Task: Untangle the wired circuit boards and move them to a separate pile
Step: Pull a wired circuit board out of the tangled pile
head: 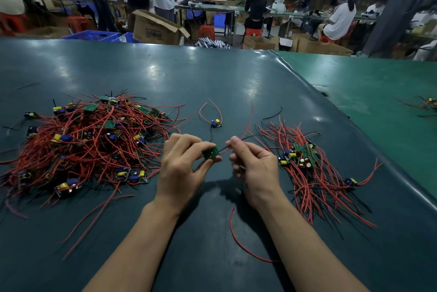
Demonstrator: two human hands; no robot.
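Note:
A big tangled heap of small circuit boards with red and black wires (89, 145) lies on the left of the dark green table. A smaller, neater pile of wired boards (305, 164) lies on the right. Between them, my left hand (182, 168) pinches a small green circuit board (210, 152) above the table. My right hand (253, 168) pinches that board's wires (224, 149) right beside it. One lone wired board (216, 124) rests just beyond my hands.
A loose red wire (236, 239) curls on the table near my right forearm. The table mat's edge (354, 131) runs diagonally at the right, with another small board bundle (429, 103) past it. Cardboard boxes (156, 29) and several people fill the workshop behind.

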